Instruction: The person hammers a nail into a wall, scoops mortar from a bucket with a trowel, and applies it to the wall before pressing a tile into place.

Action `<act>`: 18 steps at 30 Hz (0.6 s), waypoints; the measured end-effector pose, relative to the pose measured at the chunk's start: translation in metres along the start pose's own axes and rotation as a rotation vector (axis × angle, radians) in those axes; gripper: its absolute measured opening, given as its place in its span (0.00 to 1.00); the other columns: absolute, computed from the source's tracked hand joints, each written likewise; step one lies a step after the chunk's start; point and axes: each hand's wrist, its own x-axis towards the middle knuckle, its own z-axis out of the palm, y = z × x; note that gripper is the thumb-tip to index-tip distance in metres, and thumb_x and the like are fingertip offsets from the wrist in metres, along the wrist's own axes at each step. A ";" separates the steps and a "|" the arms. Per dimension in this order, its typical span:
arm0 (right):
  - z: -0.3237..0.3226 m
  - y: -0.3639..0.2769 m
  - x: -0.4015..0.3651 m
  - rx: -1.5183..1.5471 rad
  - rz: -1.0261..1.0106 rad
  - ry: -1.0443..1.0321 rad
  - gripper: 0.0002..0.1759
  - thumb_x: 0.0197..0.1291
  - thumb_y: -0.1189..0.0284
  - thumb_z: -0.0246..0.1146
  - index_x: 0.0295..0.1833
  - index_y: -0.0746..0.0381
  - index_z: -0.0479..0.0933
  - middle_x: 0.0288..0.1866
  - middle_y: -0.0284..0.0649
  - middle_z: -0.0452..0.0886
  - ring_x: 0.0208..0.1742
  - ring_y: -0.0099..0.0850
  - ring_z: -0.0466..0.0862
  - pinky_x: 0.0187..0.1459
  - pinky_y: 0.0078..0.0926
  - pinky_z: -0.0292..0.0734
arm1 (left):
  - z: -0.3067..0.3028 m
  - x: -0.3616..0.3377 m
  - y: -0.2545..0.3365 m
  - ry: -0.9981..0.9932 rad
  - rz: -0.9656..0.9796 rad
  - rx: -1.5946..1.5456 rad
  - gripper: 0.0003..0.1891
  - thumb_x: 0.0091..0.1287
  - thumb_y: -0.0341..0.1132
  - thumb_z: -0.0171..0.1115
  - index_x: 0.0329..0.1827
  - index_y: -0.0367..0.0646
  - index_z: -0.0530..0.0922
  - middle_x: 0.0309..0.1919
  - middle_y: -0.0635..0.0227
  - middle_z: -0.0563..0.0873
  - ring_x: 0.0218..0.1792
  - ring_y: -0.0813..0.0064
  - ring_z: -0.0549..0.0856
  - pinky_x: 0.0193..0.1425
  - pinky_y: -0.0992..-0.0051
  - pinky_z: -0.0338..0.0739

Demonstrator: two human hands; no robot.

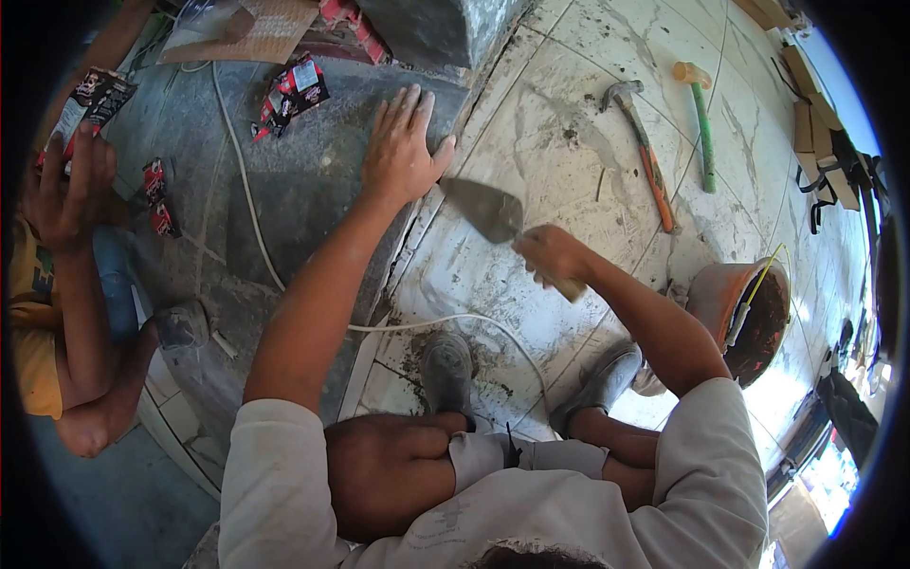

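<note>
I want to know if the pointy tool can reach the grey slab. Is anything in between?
Nothing visible does. The trowel in the right hand points at the edge of the grey slab, beside the left hand lying flat on it. The white cable lies lower, by the shoes.

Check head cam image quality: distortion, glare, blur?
Head view: heavy fisheye, tile joints bow, black vignette rings the frame; hard sunlight glares off the pale tiles, the grey slab is dimmer; trowel, right hand and left hand look sharp, no clear motion blur.
</note>
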 end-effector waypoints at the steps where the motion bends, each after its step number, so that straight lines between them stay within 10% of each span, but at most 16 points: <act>1: 0.003 -0.001 -0.004 -0.001 0.001 -0.006 0.22 0.69 0.60 0.53 0.45 0.74 0.74 0.30 0.45 0.79 0.26 0.32 0.82 0.25 0.31 0.80 | 0.000 0.000 -0.001 0.006 0.006 0.006 0.34 0.65 0.48 0.58 0.69 0.36 0.66 0.69 0.47 0.68 0.71 0.50 0.65 0.76 0.55 0.53; 11: -0.081 -0.027 0.029 -0.487 -0.054 0.101 0.22 0.68 0.61 0.56 0.55 0.68 0.76 0.33 0.47 0.82 0.26 0.35 0.84 0.24 0.30 0.81 | 0.002 0.000 -0.003 0.019 -0.011 0.003 0.34 0.66 0.49 0.57 0.69 0.36 0.66 0.69 0.48 0.68 0.72 0.51 0.65 0.77 0.56 0.53; 18: -0.011 -0.014 0.010 -0.487 -0.052 -0.154 0.23 0.69 0.59 0.54 0.53 0.69 0.78 0.32 0.47 0.83 0.25 0.32 0.84 0.24 0.29 0.80 | 0.003 -0.002 -0.002 0.036 -0.010 -0.010 0.34 0.66 0.50 0.57 0.69 0.35 0.67 0.69 0.47 0.68 0.71 0.52 0.65 0.77 0.56 0.53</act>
